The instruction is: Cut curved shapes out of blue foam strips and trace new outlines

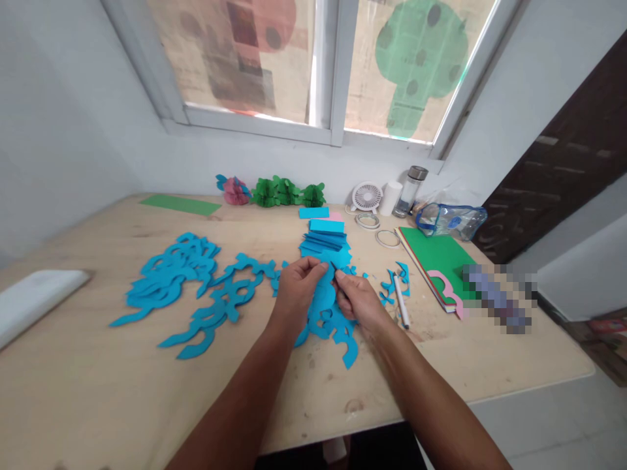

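Blue folded paper (323, 294) is pinched between the thumb and fingers of my left hand (300, 277), over the middle of the table. Close on its right, my right hand (353, 295) is closed around a pair of scissors (334, 266); only a dark tip shows, against the paper, and the rest is hidden by the fingers. Cut blue paper strips (345, 346) with curved edges lie below both hands. Just beyond them is a stack of folded blue paper (323, 243).
Blue cut-paper chains (171, 271) spread to the left. On the right are small blue scraps (388, 287), a white pen (401, 300), green sheets (441, 261) and a clear pouch (453, 222). A small fan (367, 196) and a bottle (410, 192) stand near the wall.
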`<state>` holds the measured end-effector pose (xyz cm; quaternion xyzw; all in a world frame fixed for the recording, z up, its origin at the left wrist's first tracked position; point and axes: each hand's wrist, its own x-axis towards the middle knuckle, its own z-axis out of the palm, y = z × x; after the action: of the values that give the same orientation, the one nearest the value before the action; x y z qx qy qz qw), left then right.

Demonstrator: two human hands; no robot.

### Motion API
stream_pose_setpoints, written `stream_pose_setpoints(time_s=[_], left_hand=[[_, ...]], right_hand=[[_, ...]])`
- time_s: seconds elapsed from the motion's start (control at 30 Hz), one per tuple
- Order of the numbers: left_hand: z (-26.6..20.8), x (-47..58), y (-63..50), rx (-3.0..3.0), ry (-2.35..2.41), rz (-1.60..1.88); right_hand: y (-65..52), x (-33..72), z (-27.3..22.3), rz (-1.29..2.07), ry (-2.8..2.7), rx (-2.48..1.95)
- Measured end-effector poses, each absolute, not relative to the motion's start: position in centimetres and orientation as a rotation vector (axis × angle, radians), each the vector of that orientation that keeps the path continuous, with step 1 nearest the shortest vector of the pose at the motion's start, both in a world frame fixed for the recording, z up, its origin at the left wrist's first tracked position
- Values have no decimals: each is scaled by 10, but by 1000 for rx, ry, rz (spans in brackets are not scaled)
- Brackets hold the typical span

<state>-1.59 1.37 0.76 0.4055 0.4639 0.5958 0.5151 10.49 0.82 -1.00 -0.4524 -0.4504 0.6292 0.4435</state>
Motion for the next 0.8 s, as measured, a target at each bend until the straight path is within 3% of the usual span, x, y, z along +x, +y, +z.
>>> stream_pose_setpoints(time_s=[0.8], left_hand=[[5,-15,15,951,1085,1421]], right_hand=[[8,105,-9,1585,-1092,-1106]])
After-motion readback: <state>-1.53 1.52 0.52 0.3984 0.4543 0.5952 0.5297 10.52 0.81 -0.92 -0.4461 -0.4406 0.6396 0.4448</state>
